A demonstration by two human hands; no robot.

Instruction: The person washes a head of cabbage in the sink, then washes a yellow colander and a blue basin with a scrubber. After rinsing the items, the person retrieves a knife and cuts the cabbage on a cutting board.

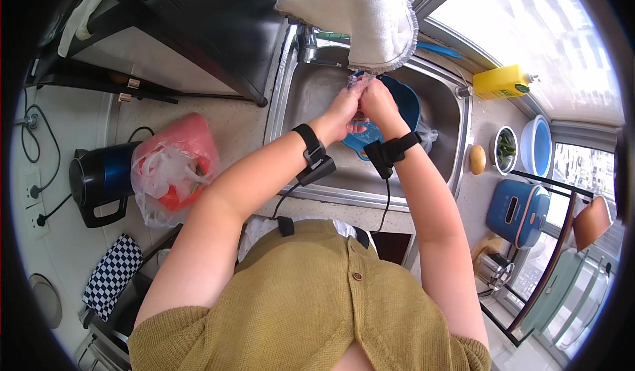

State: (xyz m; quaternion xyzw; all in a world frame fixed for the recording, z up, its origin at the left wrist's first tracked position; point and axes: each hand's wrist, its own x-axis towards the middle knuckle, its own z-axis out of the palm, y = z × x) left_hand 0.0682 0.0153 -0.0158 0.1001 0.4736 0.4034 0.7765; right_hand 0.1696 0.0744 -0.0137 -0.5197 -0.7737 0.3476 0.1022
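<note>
Over a blue plastic basin (409,98) in the steel sink (317,86), my two hands meet. My left hand (343,109) is curled, its lower fingers spread over the basin. Against it, my right hand (379,100) has its fingers bent in. Between the fingertips shows clear, shiny material (366,79), seemingly thin plastic; its shape is partly hidden. A small brownish patch lies between the palms, too covered to name. Just above the hands, a white cloth (377,29) hangs into view and hides part of the basin's far side. Black straps with small devices circle both wrists.
The faucet (308,48) stands at the sink's left corner. A crumpled clear bag (427,135) lies right of the basin. Along the right counter are a yellow bottle (498,82), potato (477,159), bowl of green vegetables (505,150) and blue appliance (516,212). Left: bagged items (173,172), kettle (101,180).
</note>
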